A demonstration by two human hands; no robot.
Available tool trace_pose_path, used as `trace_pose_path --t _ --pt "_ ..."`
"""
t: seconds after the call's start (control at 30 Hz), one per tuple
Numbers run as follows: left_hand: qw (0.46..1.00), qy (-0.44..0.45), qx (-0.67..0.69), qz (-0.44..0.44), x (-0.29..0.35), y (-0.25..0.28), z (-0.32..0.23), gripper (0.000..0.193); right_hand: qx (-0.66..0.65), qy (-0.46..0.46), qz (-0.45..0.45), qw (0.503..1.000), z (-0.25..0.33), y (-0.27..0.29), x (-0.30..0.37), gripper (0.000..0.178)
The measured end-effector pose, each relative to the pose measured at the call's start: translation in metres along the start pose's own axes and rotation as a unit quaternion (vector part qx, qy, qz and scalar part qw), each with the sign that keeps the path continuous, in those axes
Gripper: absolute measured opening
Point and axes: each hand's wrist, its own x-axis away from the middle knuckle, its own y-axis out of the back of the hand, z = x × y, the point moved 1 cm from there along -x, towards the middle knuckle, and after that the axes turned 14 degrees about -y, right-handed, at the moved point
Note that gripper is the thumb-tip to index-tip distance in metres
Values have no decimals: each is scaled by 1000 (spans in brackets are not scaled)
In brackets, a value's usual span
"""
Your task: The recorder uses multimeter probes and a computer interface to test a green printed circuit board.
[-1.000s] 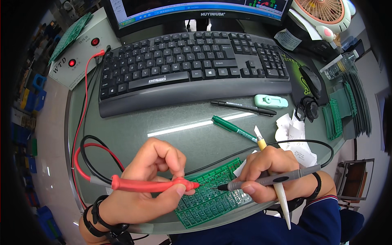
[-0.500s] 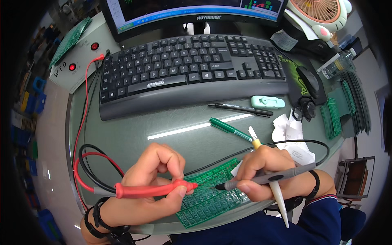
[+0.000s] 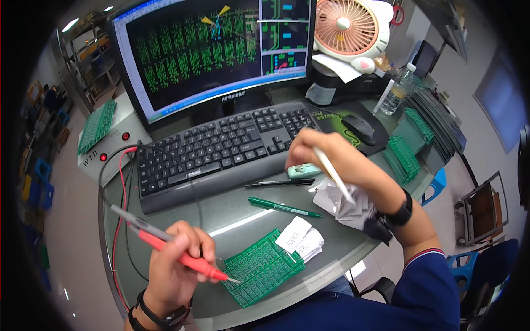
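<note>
My left hand (image 3: 179,256) is closed round a red test probe (image 3: 190,262) and a grey test probe (image 3: 141,225), held side by side. The red probe's metal tip points over the lower left of a green circuit board panel (image 3: 259,270); whether it touches cannot be told. My right hand (image 3: 334,157) is over the front edge of the black keyboard (image 3: 221,143), fingers bent down next to a small mint-green plastic case (image 3: 302,171). A slim tool with a white tapered handle (image 3: 334,175) is tucked in that hand; its other end is hidden. White paper strips (image 3: 301,237) lie on the panel's upper right corner.
A green pen (image 3: 281,207) and a black pen (image 3: 279,183) lie before the keyboard. Crumpled paper (image 3: 345,207) lies under my right wrist. A monitor (image 3: 215,60), a fan (image 3: 353,25), a bottle (image 3: 397,91), a mouse (image 3: 359,128) and stacked boards (image 3: 403,157) stand behind.
The grey probe has passed from my right hand to my left, beside the red one. My right hand has moved up to the keyboard's edge, keeping the white-handled tool. The view has tilted up.
</note>
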Motion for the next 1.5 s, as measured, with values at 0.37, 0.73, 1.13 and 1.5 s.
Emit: trace_pose_path --t 0.37,0.73,1.13,1.5 --pt "977 60 -198 -56 28 33 -11 22 333 42 -62 940 -30 6 -1 18" --pt "921 210 -327 -2 38 24 11 25 102 117 -130 979 -11 17 51 13" --pt "998 34 -46 -28 8 -59 12 21 -438 117 127 882 38 -49 87 74" --pt "994 -19 -98 -31 -6 -55 31 25 213 -162 -431 862 -48 114 133 60"
